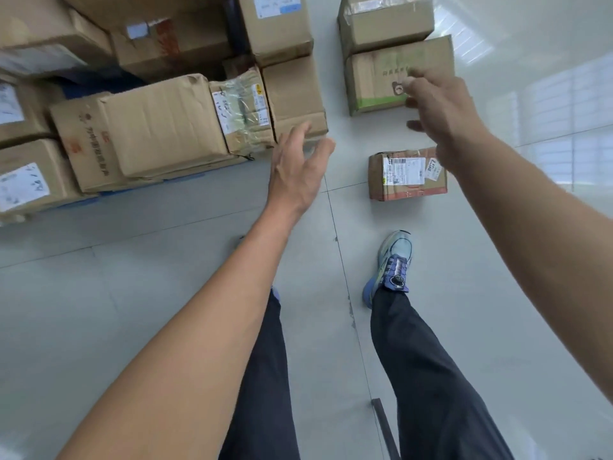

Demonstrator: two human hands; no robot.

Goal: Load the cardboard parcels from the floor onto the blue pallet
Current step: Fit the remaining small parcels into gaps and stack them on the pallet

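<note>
Plainly both hands are empty and mid-reach. The left hand [298, 167] hangs with fingers loosely spread in front of the near right corner of the loaded stack. The right hand [438, 107] has its fingers apart and slightly curled in front of the green-printed parcel [374, 81]; whether it touches the cardboard I cannot tell.

3 parcels sit on the grey floor [166, 260] to the right. The green-printed one lies in the middle, a taped parcel [384, 24] just beyond it, and a small parcel [406, 189] nearest, close ahead of the person's shoe [394, 260]. The blue pallet [109, 193] lies left, showing only as a thin edge under its crowded boxes.

The reach looks aimed at the green-printed parcel. To do it well, I would set 1 palm on each opposite side, low down. I would bend the knees, step round the small parcel rather than over it, and lift clear before turning left. The stack looks full, so a flat top is the likely seat.

As for writing, the small parcel bears a white barcode label and a handwritten sticker, both too fine to read. The green-printed parcel shows pale green characters and a brown bear-like mark, partly hidden. A large pallet box [159, 127] carries red characters on its side, illegible here.
</note>
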